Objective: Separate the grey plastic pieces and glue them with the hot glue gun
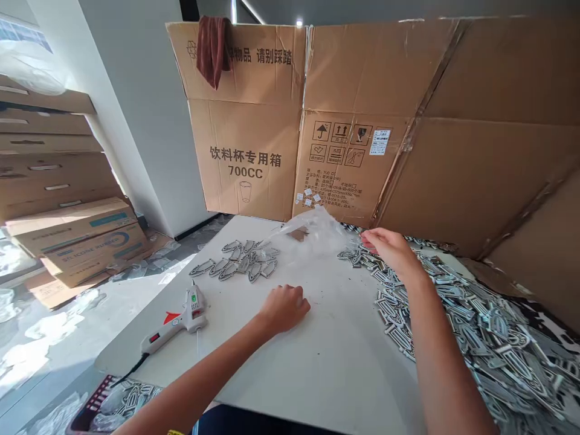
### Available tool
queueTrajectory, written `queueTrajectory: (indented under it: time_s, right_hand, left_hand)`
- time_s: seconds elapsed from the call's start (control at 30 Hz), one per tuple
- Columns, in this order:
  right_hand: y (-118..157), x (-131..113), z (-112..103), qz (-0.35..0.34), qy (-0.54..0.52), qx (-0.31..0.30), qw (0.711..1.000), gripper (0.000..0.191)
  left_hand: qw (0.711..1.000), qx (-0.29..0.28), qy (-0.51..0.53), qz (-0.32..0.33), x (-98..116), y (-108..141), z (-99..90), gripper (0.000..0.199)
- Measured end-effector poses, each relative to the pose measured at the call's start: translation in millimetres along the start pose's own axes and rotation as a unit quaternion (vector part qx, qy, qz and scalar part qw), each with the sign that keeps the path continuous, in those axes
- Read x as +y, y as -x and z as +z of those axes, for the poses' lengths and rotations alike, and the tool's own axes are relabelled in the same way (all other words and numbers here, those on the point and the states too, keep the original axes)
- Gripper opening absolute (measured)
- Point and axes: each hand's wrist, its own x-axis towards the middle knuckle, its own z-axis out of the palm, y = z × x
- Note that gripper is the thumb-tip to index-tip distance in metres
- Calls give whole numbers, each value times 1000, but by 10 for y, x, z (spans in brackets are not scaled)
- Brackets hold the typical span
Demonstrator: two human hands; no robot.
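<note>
My left hand [285, 308] rests on the white table [335, 356] with its fingers curled under; whatever may be inside is hidden. Farther back, my right hand [389, 249] pinches the right end of a crumpled clear plastic bag [317, 235], which stretches leftward over the table. Left of the bag lies a loose group of small grey outlined metal-looking pieces [242, 261]. A large heap of similar grey pieces [480, 326] spreads beneath and beside my right forearm.
A white glue gun [181, 320] with a red trigger lies at the table's left side. Below it is a dark red basket [93, 402] holding more pieces. Tall cardboard panels [254, 127] wall the back and right; a brown cloth [212, 51] hangs there. Boxes [90, 235] stand left.
</note>
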Motion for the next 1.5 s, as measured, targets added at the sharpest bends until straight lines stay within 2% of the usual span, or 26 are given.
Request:
queueTrajectory:
  time_s: [0.17,0.3,0.47,0.57,0.7,0.77,0.83,0.87,0.93,1.0,1.1,1.17,1.33,1.5]
  right_hand:
    - [214,411,-81,54,199,-36,978,27]
    - [356,621,-130,100,315,-116,937,37]
    - [509,753,-86,117,386,-179,897,48]
    - [596,790,-30,107,408,-187,887,37]
    - [661,818,20,88,426,-185,881,27]
    - [670,817,35,72,423,-171,887,23]
    - [678,794,61,45,382,-130,914,15]
    - [685,773,83,28,337,-106,935,12]
    - [711,719,156,-9,205,-80,975,19]
    - [749,666,266,-30,63,-110,991,28]
    - [813,624,469,-30,-60,-229,971,27]
    - [845,626,589,-38,-60,-283,957,19]
    - [872,641,728,-76,54,-294,951,12]
    - [895,592,748,-78,46,-292,952,11]
  left_hand:
    - [985,-3,-147,92,-15,-15,82,24]
    - [968,-9,-217,128,-5,-145,110,26]
    - [950,-25,-264,163,48,-311,108,32]
    - [945,-34,-278,169,66,-313,82,40]
    - [941,-51,-289,170,45,-246,20,30]
    - [938,-62,-293,175,28,-215,-22,27]
    - [937,-72,-293,177,18,-191,-65,25]
    - [938,-75,-289,177,16,-180,-85,24]
    - [942,-80,-274,175,13,-166,-121,23]
    - [948,-83,-253,176,0,-165,-151,22]
    - [957,-88,-208,180,-57,-189,-180,20]
    - [966,-88,-166,179,-115,-215,-188,19]
    - [980,-59,-77,174,-236,-258,-154,18]
    - [984,-8,-23,174,-259,-256,-101,12]
